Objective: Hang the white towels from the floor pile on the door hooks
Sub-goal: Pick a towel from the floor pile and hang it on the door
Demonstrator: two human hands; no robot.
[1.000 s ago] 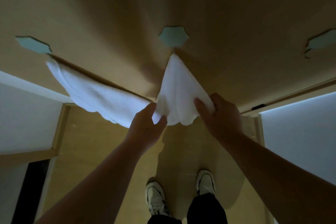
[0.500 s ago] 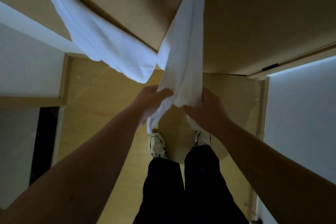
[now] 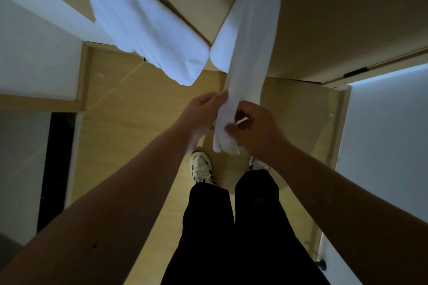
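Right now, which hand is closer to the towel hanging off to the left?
Left. The left hand sits just below that left towel; the right hand is farther away, beyond the middle towel both hands grip.

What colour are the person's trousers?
Black, seen in the head view: the trousers look plain, with no pattern visible.

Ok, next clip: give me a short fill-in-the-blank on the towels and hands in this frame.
1. Both hands grip the lower end of the ____ of the two white towels.
2. The left towel is touched by ____ hand.
3. The left hand and right hand hold the right towel above the person's ____.

Missing words: right; neither; shoes
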